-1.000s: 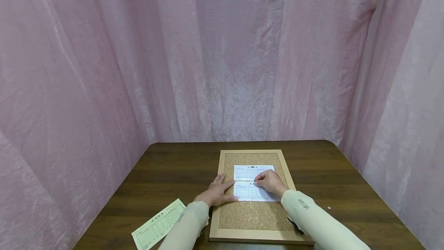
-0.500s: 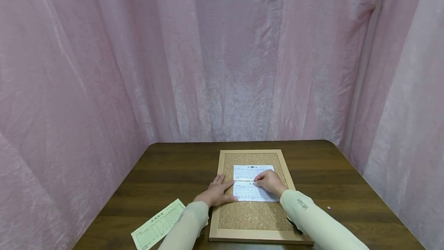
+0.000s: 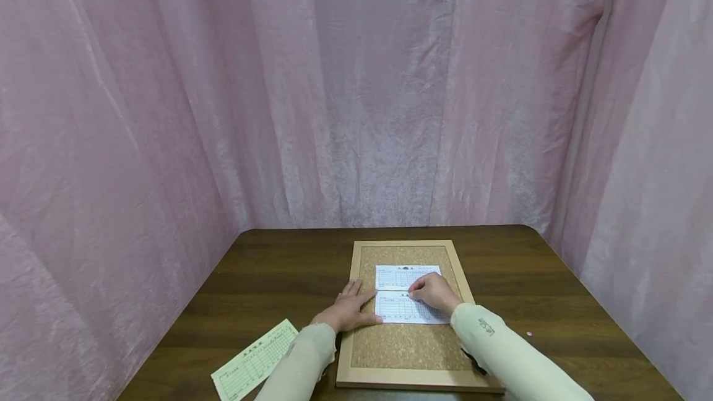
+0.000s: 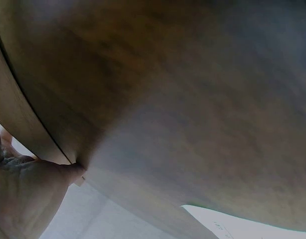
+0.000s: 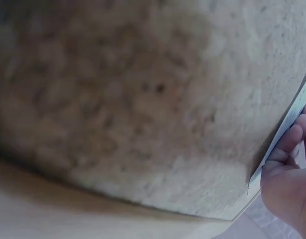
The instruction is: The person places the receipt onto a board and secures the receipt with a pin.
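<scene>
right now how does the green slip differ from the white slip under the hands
The green slip is pale green; the near white slip is white. The green slip lies on the bare table, askew, untouched; the white slip lies square on the cork board, with the left hand flat at its edge and the right hand pressing its top. Both carry printed grids.

Soft, even light overhead; both wrist views blurred, perhaps too close.
</scene>
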### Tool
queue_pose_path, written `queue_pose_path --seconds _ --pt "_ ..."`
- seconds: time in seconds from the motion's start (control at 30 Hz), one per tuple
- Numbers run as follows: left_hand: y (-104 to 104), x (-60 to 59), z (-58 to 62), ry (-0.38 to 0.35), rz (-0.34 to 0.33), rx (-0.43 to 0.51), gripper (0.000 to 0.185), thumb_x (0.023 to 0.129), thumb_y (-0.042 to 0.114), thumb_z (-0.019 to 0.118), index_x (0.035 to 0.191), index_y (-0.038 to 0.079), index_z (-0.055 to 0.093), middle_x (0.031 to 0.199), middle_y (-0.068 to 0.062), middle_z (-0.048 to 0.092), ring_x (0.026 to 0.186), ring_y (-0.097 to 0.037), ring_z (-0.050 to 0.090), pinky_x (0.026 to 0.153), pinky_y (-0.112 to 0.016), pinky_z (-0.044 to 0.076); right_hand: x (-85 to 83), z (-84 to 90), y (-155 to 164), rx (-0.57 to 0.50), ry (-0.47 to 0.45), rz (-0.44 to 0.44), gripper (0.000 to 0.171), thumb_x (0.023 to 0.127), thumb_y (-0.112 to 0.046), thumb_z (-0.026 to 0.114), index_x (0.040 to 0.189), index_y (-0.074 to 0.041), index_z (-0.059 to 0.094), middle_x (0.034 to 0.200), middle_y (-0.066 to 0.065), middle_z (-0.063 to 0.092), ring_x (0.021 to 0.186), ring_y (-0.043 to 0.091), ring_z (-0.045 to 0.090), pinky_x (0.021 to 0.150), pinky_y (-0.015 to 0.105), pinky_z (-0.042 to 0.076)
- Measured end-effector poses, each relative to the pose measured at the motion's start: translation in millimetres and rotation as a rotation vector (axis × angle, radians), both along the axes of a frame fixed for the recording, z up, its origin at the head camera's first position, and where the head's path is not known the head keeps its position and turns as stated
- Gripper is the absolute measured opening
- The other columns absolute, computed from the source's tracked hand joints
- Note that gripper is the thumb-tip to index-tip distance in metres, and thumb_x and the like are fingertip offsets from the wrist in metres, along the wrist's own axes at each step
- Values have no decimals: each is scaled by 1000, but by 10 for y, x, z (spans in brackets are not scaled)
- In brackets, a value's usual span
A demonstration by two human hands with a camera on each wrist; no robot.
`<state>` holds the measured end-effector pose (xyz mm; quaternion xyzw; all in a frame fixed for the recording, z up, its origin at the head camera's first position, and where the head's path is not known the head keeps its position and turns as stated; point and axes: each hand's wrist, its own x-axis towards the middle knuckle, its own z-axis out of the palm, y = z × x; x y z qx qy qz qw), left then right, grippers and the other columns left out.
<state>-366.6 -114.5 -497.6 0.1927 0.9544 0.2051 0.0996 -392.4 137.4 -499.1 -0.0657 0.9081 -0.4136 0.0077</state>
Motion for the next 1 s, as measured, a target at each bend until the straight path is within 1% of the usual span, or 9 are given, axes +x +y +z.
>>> queue_pose_path --seconds 0.2,0.33,0.57,0.77,1.0 --pt "-4 -24 -17 7 -2 -8 81 86 62 65 153 25 41 164 -16 12 151 -36 5 111 -63 24 -16 -10 39 -77 -46 10 4 88 -11 75 87 -8 76 78 -1 64 69 14 53 61 28 42" --pt "-9 -35 -31 9 -2 -8 81 86 62 65 153 25 41 164 -17 12 151 -36 6 111 -63 23 -27 -22 40 -91 -44 10 5 89 -11 73 86 -8 75 75 -1 62 67 14 53 60 27 42" --pt "-12 -34 -40 20 -5 -12 80 86 62 66 153 24 42 164 -18 13 150 -36 7 111 -63 24 -20 -40 16 -71 -24 11 6 88 -10 73 83 -10 75 73 -3 61 67 13 53 61 28 41" --pt "-6 -34 -33 7 -2 -16 81 86 63 65 154 26 40 164 -17 12 150 -36 6 112 -62 23 3 -11 21 -37 6 25 6 87 -9 73 80 -8 74 74 -3 63 67 13 53 61 27 41" --pt "0 -26 -34 1 7 -7 80 86 62 65 153 25 41 164 -16 12 151 -36 6 112 -62 23 10 1 -1 -15 15 3 7 86 -9 74 79 -9 75 74 -3 63 68 14 53 62 28 41"
